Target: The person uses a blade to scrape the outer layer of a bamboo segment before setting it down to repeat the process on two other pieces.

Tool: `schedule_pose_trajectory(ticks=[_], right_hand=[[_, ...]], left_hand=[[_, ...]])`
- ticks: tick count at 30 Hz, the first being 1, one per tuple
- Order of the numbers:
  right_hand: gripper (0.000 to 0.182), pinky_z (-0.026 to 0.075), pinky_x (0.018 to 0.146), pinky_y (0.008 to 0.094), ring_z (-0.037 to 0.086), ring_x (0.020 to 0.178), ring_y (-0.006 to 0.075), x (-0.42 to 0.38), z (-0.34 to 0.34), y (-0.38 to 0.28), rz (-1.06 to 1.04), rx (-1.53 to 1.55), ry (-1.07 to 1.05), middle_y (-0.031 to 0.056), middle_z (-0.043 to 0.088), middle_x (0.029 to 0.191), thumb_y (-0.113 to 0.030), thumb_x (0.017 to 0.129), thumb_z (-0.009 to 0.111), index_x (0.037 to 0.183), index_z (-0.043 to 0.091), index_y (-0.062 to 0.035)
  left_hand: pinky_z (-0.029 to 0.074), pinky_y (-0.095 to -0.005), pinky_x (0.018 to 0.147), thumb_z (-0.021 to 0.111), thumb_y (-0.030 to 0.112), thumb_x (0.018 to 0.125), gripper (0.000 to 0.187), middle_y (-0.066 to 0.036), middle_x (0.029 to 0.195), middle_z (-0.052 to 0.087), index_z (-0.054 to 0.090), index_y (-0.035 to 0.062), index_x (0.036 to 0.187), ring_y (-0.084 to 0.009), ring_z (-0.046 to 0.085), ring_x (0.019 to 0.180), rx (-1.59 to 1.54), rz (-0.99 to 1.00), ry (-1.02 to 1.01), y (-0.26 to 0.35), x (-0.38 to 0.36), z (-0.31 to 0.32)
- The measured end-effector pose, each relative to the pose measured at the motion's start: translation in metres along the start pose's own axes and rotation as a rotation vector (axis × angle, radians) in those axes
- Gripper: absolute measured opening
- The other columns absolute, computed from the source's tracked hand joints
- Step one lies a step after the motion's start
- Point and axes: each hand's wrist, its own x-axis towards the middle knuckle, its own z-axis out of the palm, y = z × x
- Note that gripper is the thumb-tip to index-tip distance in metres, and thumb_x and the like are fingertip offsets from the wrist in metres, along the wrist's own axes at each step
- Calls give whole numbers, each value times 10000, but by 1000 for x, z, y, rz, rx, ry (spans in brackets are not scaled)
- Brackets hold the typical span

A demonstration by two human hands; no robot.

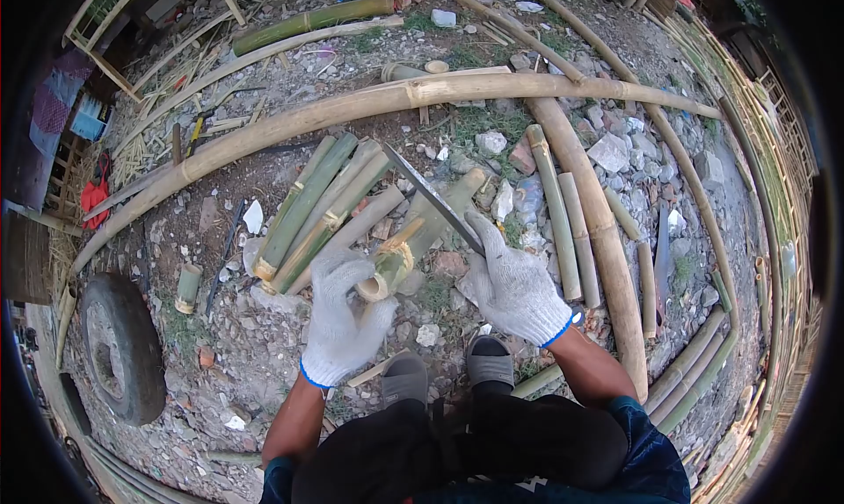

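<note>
Noted L hand (pixel 338 319), gloved, cupped under near end of short bamboo piece (pixel 422 236), which lay propped on rubble w/ far end pointing away. R hand (pixel 514 289) closed round handle of long blade (pixel 431 196); blade lay across the piece, edge prob. touching it, can't confirm. Split green culms (pixel 321 210) just beside, left.

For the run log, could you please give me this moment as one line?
left hand: grips bamboo piece end | right hand: holds machete, blade across bamboo | ground: rubble, bamboo poles
</note>
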Motion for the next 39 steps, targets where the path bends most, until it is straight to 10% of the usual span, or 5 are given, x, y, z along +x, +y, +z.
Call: schedule_pose_trajectory(ticks=[6, 18, 22, 25, 39], right_hand=[[605, 560, 617, 520, 690, 653, 442, 0, 5, -27, 23, 189, -20, 264, 688, 818, -96, 964, 578, 1515, 364, 34], [497, 596, 652, 436, 749, 751, 377, -4, -13, -45, -24, 10, -17, 244, 730, 920, -20, 926, 631, 1400, 504, 58], [660, 563, 558, 410, 720, 675, 305, -6, -14, -38, -356, 102, 362, 198, 722, 949, -73, 858, 662, 1478, 464, 35], [570, 585, 622, 430, 742, 728, 353, -3, -6, -30, 0, -39, -56, 240, 732, 932, -36, 908, 655, 1449, 477, -6], [671, 543, 580, 464, 684, 625, 381, -6, -20, -22, -107, 72, 105, 218, 679, 782, -46, 908, 637, 1534, 400, -5]], left_hand=[[530, -406, 949, 754, 0, 861, 502, -133, 1228, 502, 427, 10, 1243, -212, 571, 1091, -584, -800, 162, 39, 23, 0], [567, -286, 816, 775, 24, 887, 443, -139, 1217, 499, 415, 8, 1144, -177, 619, 1005, -516, -593, 65, 50, 22, 21], [568, -287, 809, 783, 35, 887, 452, -129, 1211, 500, 414, 6, 1146, -171, 618, 999, -648, -720, 29, 64, 29, 19], [567, -296, 824, 795, 53, 884, 468, -126, 1222, 494, 421, 10, 1161, -170, 613, 1015, -256, -509, -30, 46, 24, 21], [531, -314, 879, 823, 84, 856, 478, -123, 1180, 535, 455, 4, 1150, -171, 593, 1072, -513, -597, 41, 45, 27, 17]])
